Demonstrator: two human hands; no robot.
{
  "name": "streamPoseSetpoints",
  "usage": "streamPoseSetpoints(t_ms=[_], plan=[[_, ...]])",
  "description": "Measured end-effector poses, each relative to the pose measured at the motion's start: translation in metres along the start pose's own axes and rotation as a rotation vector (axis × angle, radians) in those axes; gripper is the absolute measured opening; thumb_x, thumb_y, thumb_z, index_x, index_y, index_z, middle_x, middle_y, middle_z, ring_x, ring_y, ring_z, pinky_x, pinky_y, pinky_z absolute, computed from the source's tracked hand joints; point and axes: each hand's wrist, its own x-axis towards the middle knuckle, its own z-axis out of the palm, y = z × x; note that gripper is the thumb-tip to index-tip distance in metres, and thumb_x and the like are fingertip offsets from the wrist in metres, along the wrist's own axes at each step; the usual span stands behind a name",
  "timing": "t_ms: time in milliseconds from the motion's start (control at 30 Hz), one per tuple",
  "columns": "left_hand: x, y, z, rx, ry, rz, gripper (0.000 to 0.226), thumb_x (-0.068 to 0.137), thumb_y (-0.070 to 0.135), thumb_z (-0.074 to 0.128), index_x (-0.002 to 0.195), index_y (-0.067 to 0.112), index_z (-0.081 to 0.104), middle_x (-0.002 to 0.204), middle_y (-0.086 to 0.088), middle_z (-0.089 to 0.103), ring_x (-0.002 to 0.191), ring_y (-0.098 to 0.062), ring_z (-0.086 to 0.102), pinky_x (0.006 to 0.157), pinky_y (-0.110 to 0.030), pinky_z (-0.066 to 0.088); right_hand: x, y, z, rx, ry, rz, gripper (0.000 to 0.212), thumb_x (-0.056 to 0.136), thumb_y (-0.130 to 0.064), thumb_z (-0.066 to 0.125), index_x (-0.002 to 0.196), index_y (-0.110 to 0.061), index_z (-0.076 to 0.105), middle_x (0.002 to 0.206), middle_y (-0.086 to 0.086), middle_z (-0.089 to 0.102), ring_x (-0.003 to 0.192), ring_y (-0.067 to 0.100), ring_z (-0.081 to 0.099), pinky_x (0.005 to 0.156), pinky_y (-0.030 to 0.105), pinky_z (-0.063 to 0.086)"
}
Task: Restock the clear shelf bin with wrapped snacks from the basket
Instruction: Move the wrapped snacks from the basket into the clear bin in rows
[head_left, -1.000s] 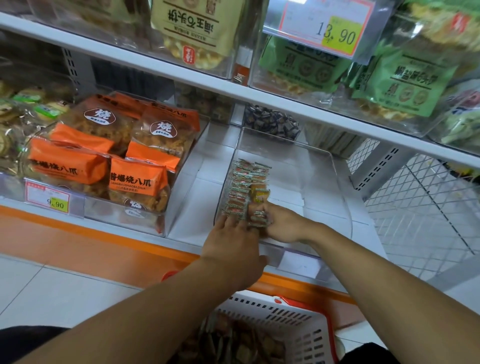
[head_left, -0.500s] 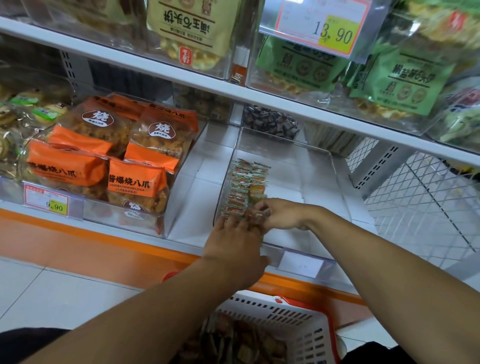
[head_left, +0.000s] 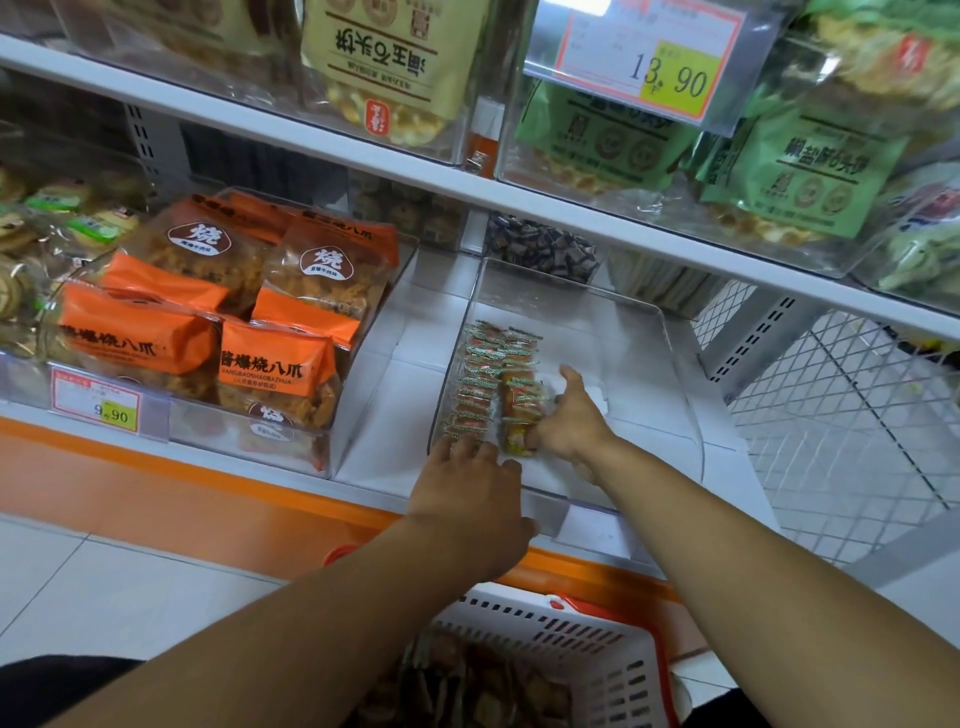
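Wrapped snacks (head_left: 491, 379) are lined in 2 rows along the clear shelf bin's (head_left: 675, 353) left wall. Nearest packets are pinched by the right hand (head_left: 569, 421); the left hand's (head_left: 470, 493) fingers are laid flat against the row's front end.

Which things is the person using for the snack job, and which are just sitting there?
Part of the job:
clear bin
wrapped snacks lined up inside it
basket below
left hand
right hand pressing against the snacks

Just sitting there:
orange bags
green bags
13.90 price tag
dark sweets
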Motion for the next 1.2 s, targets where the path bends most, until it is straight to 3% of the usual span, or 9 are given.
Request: streamPoseSetpoints(t_ms=[67, 200, 367, 433, 567, 733, 900, 1100, 1200], plan=[[0.001, 0.000, 0.001, 0.000, 0.011, 0.002, 0.067, 0.098, 0.060, 0.048, 0.151, 0.020, 0.042, 0.159, -0.007, 0.038, 0.149, -0.029, 0.027, 0.126, -0.048, 0.012, -0.001, -0.005, 0.004, 0.010, -0.059, 0.023, 0.119, 0.072, 0.009, 0.079, 0.160, -0.020, 0.004, 0.132, 0.005, 0.058, 0.117, 0.025, 0.059, 0.098, 0.041, 0.053], [0.000, 0.002, 0.002, 0.017, 0.022, 0.001, 0.065, 0.097, 0.058, 0.050, 0.149, 0.020, 0.042, 0.159, -0.006, 0.037, 0.150, -0.029, 0.025, 0.126, -0.050, 0.004, -0.001, -0.010, 0.010, -0.074, -0.074, -0.019, 0.092, 0.069, 0.002, 0.085, 0.147, -0.009, 0.036, 0.100, -0.003, 0.062, 0.108, 0.023, 0.063, 0.100, 0.042, 0.053], [-0.002, 0.003, -0.001, 0.027, 0.021, 0.003, 0.063, 0.097, 0.055, 0.052, 0.148, 0.020, 0.043, 0.156, -0.006, 0.039, 0.148, -0.029, 0.026, 0.126, -0.050, 0.003, 0.002, -0.010, 0.012, -0.041, -0.102, 0.076, 0.076, 0.073, 0.008, 0.079, 0.141, -0.009, 0.050, 0.116, 0.011, 0.069, 0.105, 0.026, 0.066, 0.092, 0.034, 0.056], [-0.004, 0.003, -0.002, 0.028, 0.017, -0.001, 0.063, 0.097, 0.053, 0.053, 0.148, 0.019, 0.041, 0.157, -0.007, 0.037, 0.149, -0.029, 0.025, 0.126, -0.051, 0.003, 0.001, -0.010, 0.014, 0.020, -0.106, 0.114, 0.083, 0.073, 0.012, 0.077, 0.146, -0.009, 0.044, 0.122, 0.014, 0.067, 0.107, 0.028, 0.066, 0.092, 0.034, 0.056], [-0.006, 0.005, -0.003, 0.030, 0.032, -0.008, 0.067, 0.098, 0.050, 0.054, 0.153, 0.017, 0.034, 0.158, -0.007, 0.036, 0.149, -0.030, 0.024, 0.127, -0.050, 0.005, 0.002, -0.008, 0.011, 0.100, -0.153, 0.194, 0.093, 0.070, 0.021, 0.074, 0.150, -0.006, 0.036, 0.125, 0.020, 0.064, 0.106, 0.036, 0.068, 0.092, 0.055, 0.056], [-0.007, 0.005, -0.005, 0.031, 0.057, -0.004, 0.066, 0.098, 0.050, 0.054, 0.152, 0.017, 0.036, 0.155, -0.007, 0.039, 0.148, -0.030, 0.029, 0.127, -0.047, 0.010, 0.006, -0.006, 0.010, 0.054, -0.122, 0.167, 0.104, 0.067, 0.016, 0.078, 0.156, -0.010, 0.030, 0.135, 0.015, 0.060, 0.114, 0.031, 0.063, 0.098, 0.044, 0.055], [-0.008, 0.005, -0.005, 0.034, 0.066, -0.009, 0.064, 0.096, 0.050, 0.057, 0.149, 0.018, 0.041, 0.152, -0.007, 0.042, 0.145, -0.029, 0.031, 0.127, -0.045, 0.011, 0.006, -0.001, 0.005, -0.034, -0.124, 0.157, 0.099, 0.070, 0.012, 0.074, 0.156, -0.011, 0.030, 0.135, 0.014, 0.059, 0.107, 0.029, 0.066, 0.094, 0.047, 0.057], [-0.011, 0.005, -0.008, 0.022, 0.120, -0.003, 0.067, 0.093, 0.045, 0.062, 0.150, 0.017, 0.040, 0.150, -0.008, 0.044, 0.144, -0.030, 0.031, 0.126, -0.042, 0.015, -0.010, -0.007, -0.007, -0.096, -0.112, 0.076, 0.100, 0.075, -0.002, 0.083, 0.157, -0.013, 0.027, 0.147, 0.011, 0.051, 0.126, 0.026, 0.057, 0.104, 0.035, 0.050], [-0.019, 0.008, -0.017, -0.015, 0.223, -0.001, 0.060, 0.087, 0.025, 0.066, 0.144, 0.017, 0.048, 0.141, -0.009, 0.050, 0.135, -0.030, 0.039, 0.117, -0.038, 0.029, -0.039, -0.022, -0.015, -0.197, 0.074, -0.177, 0.071, 0.080, -0.007, 0.078, 0.144, -0.013, 0.048, 0.130, 0.004, 0.060, 0.117, 0.024, 0.061, 0.086, 0.022, 0.048]])
